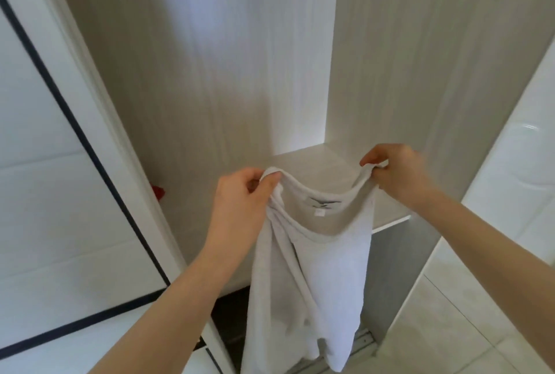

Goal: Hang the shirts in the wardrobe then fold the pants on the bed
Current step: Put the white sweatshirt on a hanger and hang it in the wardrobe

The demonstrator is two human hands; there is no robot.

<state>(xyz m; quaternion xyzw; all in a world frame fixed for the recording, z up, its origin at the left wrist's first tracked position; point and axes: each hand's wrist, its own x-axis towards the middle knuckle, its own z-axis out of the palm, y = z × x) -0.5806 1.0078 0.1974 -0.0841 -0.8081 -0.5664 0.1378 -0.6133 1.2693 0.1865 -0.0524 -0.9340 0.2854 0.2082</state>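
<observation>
A white shirt (312,277) hangs in front of me inside the open wardrobe (210,73). My left hand (240,205) pinches the left side of its neckline. My right hand (399,172) pinches the right side, so the collar is stretched wide between them and a label shows inside the back of the neck. The shirt's body droops straight down, its hem near the wardrobe's floor track. No hanger, rail or pants are in view.
A pale shelf (387,217) juts out at hand height behind the shirt. A small red object (158,192) peeks from behind the sliding door's white frame (99,97). A glossy white door (525,169) stands to the right, with tiled floor (450,328) below.
</observation>
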